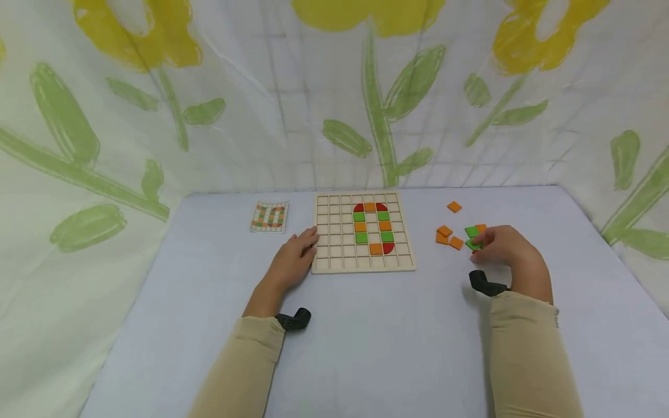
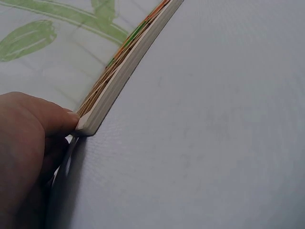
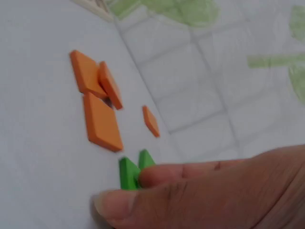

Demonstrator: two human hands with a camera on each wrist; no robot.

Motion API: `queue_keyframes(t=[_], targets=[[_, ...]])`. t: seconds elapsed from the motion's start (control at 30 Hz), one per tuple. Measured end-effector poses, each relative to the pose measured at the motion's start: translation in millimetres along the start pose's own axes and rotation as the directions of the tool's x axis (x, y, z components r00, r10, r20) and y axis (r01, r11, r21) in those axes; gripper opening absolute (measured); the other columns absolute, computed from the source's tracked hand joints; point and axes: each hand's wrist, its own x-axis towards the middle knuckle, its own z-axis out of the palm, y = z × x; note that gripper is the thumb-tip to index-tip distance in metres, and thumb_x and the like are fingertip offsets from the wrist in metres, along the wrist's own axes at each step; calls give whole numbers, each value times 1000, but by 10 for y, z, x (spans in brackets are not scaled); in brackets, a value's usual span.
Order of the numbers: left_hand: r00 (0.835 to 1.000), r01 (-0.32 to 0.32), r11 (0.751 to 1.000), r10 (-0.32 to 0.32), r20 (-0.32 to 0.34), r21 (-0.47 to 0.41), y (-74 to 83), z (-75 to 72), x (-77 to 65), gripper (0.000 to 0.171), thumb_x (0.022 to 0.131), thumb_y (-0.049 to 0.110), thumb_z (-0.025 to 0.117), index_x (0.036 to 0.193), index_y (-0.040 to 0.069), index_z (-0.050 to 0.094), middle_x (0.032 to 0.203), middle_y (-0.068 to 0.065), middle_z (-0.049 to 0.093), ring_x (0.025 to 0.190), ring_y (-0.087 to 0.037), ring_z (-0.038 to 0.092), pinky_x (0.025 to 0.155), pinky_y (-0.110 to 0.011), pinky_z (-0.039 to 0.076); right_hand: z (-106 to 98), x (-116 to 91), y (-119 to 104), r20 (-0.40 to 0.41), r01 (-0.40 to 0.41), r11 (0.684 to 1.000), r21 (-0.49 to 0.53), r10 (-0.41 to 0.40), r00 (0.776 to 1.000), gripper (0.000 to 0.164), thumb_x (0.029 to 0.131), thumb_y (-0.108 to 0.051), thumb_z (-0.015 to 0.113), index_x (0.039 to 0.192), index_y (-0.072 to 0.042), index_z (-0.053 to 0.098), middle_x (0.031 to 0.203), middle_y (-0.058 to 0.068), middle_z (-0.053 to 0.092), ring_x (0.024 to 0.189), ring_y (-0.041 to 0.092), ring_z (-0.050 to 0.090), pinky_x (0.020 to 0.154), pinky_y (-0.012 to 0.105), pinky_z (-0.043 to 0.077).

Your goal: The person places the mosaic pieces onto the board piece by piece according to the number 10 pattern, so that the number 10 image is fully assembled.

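Note:
My left hand [image 1: 295, 260] rests at the left edge of a wooden grid board [image 1: 334, 255], its fingers fairly straight. In the left wrist view a digit [image 2: 62, 120] touches the board's corner [image 2: 88, 125]. On the board, orange, green and red tiles [image 1: 370, 207] form a ring, with rounded red ones at corners. My right hand [image 1: 504, 247] is down at a small pile of loose tiles, thumb and fingers bent around a green tile [image 3: 127, 172]. A sliver of a red tile [image 1: 474, 252] shows beside the thumb. Whether the fingers pinch any tile is hidden.
Several loose orange tiles [image 1: 456, 242] lie between the board and my right hand, with one orange tile [image 1: 454, 206] farther back. A pattern card [image 1: 269, 217] lies left of the board. Behind the white table [image 1: 376, 337] hangs a flowered curtain [image 1: 240, 145].

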Motion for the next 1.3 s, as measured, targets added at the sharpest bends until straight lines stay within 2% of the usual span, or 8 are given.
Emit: queue_keyframes(t=[0.13, 0.27, 0.53, 0.8, 0.87, 1.03, 1.2, 1.3], targets=[[1000, 13, 1000, -13, -4, -14, -28, 8, -34, 43, 103, 21, 49, 144, 8, 50, 158, 3, 37, 149, -23, 28, 125, -42, 17, 118, 131, -139, -36, 37, 999, -19, -37, 999, 45, 80, -23, 79, 118, -2, 66, 111, 19, 67, 101, 34, 57, 83, 46, 49], [1000, 16, 1000, -16, -12, -23, -34, 5, -46, 43, 103, 20, 49, 144, 8, 50, 158, 3, 37, 149, -23, 28, 125, -43, 17, 232, 222, -344, -60, 56, 998, -39, -59, 996, 40, 80, -22, 79, 115, -6, 67, 109, 17, 67, 95, 31, 58, 78, 40, 50], [1000, 12, 1000, -13, -17, -22, -42, -3, -45, 43, 103, 20, 50, 144, 8, 50, 157, 4, 37, 148, -21, 29, 126, -41, 17, 320, 237, -554, -9, 84, 996, -42, -84, 996, 27, 85, -21, 75, 108, -7, 70, 111, 15, 64, 96, 29, 55, 77, 35, 48], [1000, 17, 1000, -18, -19, -14, -48, -16, -39, 43, 103, 21, 49, 144, 9, 50, 158, 4, 36, 148, -21, 29, 126, -41, 17, 417, 243, -816, -29, 210, 973, 96, -208, 978, 31, 95, -21, 63, 123, -8, 68, 100, 11, 68, 81, 20, 64, 72, 28, 52], [1000, 12, 1000, -12, -16, -21, -43, -17, -33, 43, 103, 21, 49, 145, 9, 50, 158, 4, 36, 148, -22, 29, 126, -41, 17, 470, 250, -899, -29, 235, 966, 106, -234, 972, 32, 96, -21, 61, 124, -8, 67, 103, 11, 67, 84, 21, 63, 74, 29, 52], [1000, -9, 999, 8, -4, -38, -19, -21, -14, 43, 104, 20, 49, 145, 8, 49, 158, 3, 36, 148, -22, 30, 126, -41, 17, 602, 239, -1050, -48, 308, 944, 117, -304, 951, 24, 94, -22, 65, 115, -11, 72, 108, 8, 69, 95, 22, 59, 79, 31, 51], [1000, 4, 999, -4, -1, -37, -9, -20, -19, 43, 103, 20, 49, 144, 8, 50, 158, 3, 37, 148, -24, 29, 125, -43, 17, 730, 206, -1188, -64, 346, 906, 244, -341, 938, 13, 88, -20, 74, 98, -13, 72, 96, 4, 71, 90, 22, 60, 76, 31, 52], [1000, -3, 999, 3, 7, -39, -3, 9, -10, 43, 103, 20, 49, 144, 8, 50, 158, 2, 37, 148, -25, 29, 125, -44, 18, 804, 196, -1274, -66, 349, 885, 309, -346, 936, 16, 85, -15, 74, 100, -10, 71, 99, 6, 67, 92, 21, 63, 78, 31, 55]])
